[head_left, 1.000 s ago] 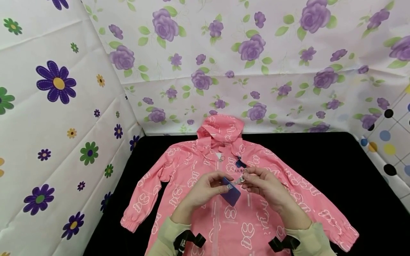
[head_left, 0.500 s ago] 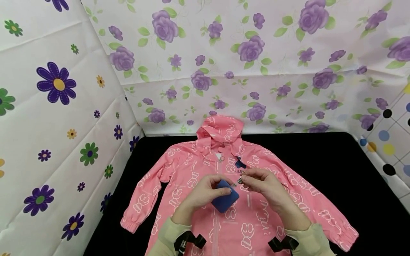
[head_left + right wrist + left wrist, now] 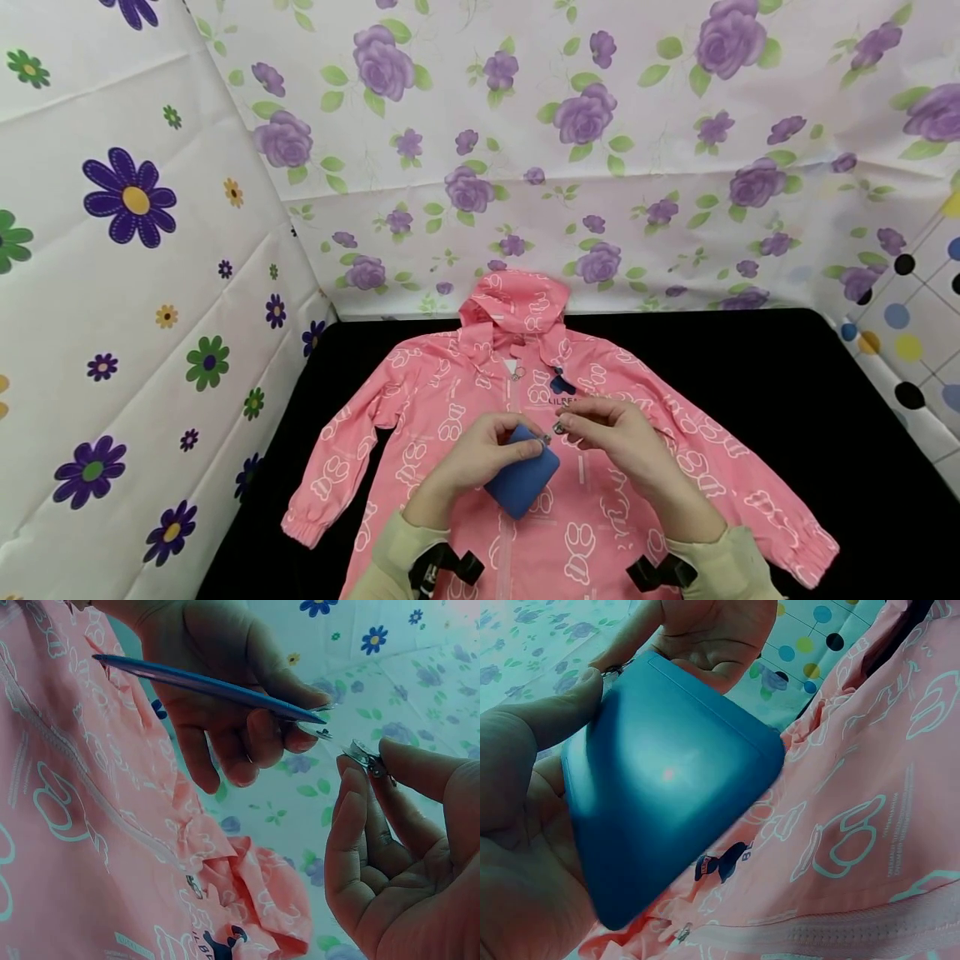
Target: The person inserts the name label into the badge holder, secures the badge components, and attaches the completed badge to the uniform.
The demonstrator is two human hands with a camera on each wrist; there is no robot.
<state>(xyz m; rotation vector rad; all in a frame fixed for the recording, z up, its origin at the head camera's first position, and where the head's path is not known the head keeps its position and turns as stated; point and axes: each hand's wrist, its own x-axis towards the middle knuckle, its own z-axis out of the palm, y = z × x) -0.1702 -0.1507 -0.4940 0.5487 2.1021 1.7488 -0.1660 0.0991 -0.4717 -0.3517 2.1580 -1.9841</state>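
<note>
My left hand (image 3: 480,454) pinches a flat, rounded blue card-like piece (image 3: 522,483) near its top corner, thumb on the face. Its broad smooth face fills the left wrist view, while the right wrist view catches it nearly edge-on. A small clear tab with a metal stud (image 3: 324,734) juts from that corner. Close by, my right hand (image 3: 618,429) pinches a small metal clip (image 3: 363,756) between thumb and fingertips. Both hands are above a pink hooded jacket (image 3: 450,408) with white outline prints, laid flat with its zip up the middle.
The jacket's sleeves spread out on a black table (image 3: 720,358). Its hood (image 3: 517,300) points toward the floral back sheet (image 3: 480,125). A dark blue motif (image 3: 562,383) is on the chest, and a zip pull (image 3: 515,375) lies near the collar.
The blue piece has tilted and turned, so more of its face shows, and it sits slightly lower. My right hand has shifted a little left with the clip.
</note>
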